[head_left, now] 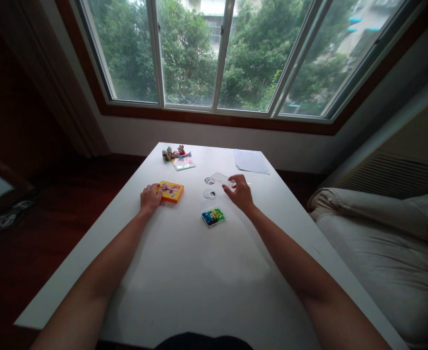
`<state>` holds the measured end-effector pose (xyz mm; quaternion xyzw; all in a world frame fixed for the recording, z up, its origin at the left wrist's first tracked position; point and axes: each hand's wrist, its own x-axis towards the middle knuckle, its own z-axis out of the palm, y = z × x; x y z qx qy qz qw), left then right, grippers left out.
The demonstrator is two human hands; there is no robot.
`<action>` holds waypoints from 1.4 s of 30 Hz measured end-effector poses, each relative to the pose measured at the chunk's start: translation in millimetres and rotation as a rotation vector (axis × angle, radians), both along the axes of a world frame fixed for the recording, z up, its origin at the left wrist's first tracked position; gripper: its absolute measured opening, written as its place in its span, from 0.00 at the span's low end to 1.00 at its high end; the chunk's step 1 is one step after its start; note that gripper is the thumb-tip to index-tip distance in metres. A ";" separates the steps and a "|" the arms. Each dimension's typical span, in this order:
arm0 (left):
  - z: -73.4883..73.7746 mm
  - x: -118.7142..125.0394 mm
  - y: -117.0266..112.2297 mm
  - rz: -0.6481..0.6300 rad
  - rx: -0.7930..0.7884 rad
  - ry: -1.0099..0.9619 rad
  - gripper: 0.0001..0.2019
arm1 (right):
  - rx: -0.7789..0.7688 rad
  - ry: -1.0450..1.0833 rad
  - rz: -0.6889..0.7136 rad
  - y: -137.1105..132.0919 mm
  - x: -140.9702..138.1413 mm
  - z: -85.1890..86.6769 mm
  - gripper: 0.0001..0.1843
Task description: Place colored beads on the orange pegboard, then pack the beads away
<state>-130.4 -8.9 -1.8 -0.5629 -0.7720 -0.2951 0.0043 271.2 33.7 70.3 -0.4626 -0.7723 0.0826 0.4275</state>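
My left hand (150,197) grips the left edge of a flat yellow box (170,191) with a printed picture on top; the box rests on the white table (199,272). With bent thumb and fingers, my right hand (240,191) holds the right end of a clear plastic case (221,179). In front of that hand stands a small clear tray of beads (213,217), with blue, green, yellow and dark pieces inside and its lid raised at the back. Two small round pieces, one a patterned disc (209,181) and one a ring-like disc (210,194), lie behind the tray.
Small colourful figures (173,152) stand at the table's far left, by a printed card (184,163). Sheets of white paper (250,161) lie at the far right. A window (214,58) is beyond the table, and a pale cushioned seat (377,248) to the right.
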 end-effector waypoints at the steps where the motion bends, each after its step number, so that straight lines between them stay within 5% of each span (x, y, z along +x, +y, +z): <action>1: 0.1 -0.2 -0.2 -0.004 0.000 -0.015 0.18 | 0.004 -0.009 0.058 2.3 -18.1 8.4 0.17; 5: 0.2 -2.9 -1.3 -0.036 0.037 -0.094 0.18 | -0.079 -0.281 0.259 7.0 -102.9 29.3 0.15; 10: 2.4 -7.7 -4.0 -0.099 0.184 -0.285 0.20 | -0.121 -0.516 0.400 19.3 -194.7 25.4 0.16; 16: -0.9 -8.2 -2.7 -0.285 0.197 -0.212 0.23 | -0.172 -0.638 0.481 29.7 -227.1 14.3 0.16; 20: -4.6 -5.1 -0.4 -0.320 0.163 -0.141 0.24 | -0.072 -0.549 0.508 41.3 -188.7 24.4 0.10; 24: -3.4 -2.6 0.6 -0.302 0.199 -0.153 0.20 | -0.137 -0.472 0.310 63.0 -110.5 26.5 0.10; 29: 5.7 0.3 -0.3 -0.288 0.183 -0.116 0.18 | -0.232 -0.487 -0.042 81.4 4.6 -3.3 0.11; 34: 16.2 11.8 -7.0 -0.092 0.108 0.033 0.21 | -0.323 -0.468 -0.296 95.2 101.2 -32.7 0.16; 38: 18.2 20.1 -11.0 0.008 0.101 0.080 0.28 | -0.456 -0.342 -0.178 99.1 138.2 -48.4 0.25; 42: 12.1 20.2 -9.5 0.011 0.091 0.084 0.34 | -0.411 -0.279 -0.125 96.9 138.9 -61.7 0.27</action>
